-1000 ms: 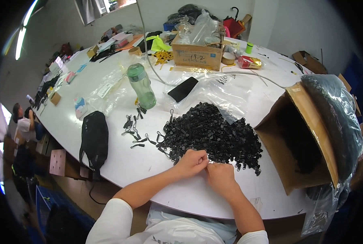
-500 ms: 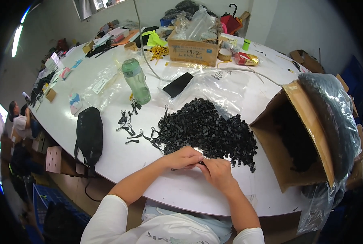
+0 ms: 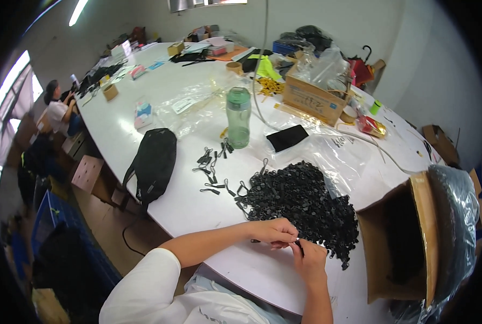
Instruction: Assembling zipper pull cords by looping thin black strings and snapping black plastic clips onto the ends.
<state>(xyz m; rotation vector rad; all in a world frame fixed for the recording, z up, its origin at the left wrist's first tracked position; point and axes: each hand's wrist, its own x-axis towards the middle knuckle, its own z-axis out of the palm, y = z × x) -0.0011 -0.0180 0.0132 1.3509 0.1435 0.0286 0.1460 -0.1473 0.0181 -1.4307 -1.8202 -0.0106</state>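
My left hand (image 3: 276, 232) and my right hand (image 3: 309, 258) meet at the near edge of a heap of small black zipper pulls (image 3: 300, 202). Both hands are closed in a pinch, fingertips together. Between them shows a dark bit of a small black piece, like those in the heap; most of it is covered by my fingers. The dark end of a piece pokes out below my left hand. Left of the heap, several black zipper pulls with cord loops (image 3: 213, 171) lie loose on the white table (image 3: 197, 213).
An open cardboard box (image 3: 369, 237) lies on its side at the right. A green bottle (image 3: 238, 121), a black phone (image 3: 287, 138) and a black pouch (image 3: 157, 162) surround the heap. Farther back stands a carton of plastic bags (image 3: 312, 100). Another person (image 3: 59, 110) sits at the far left.
My view has turned to the left, so the table's things sit farther right in the picture. Both hands stay together, fingers still pinched at the heap's near edge.
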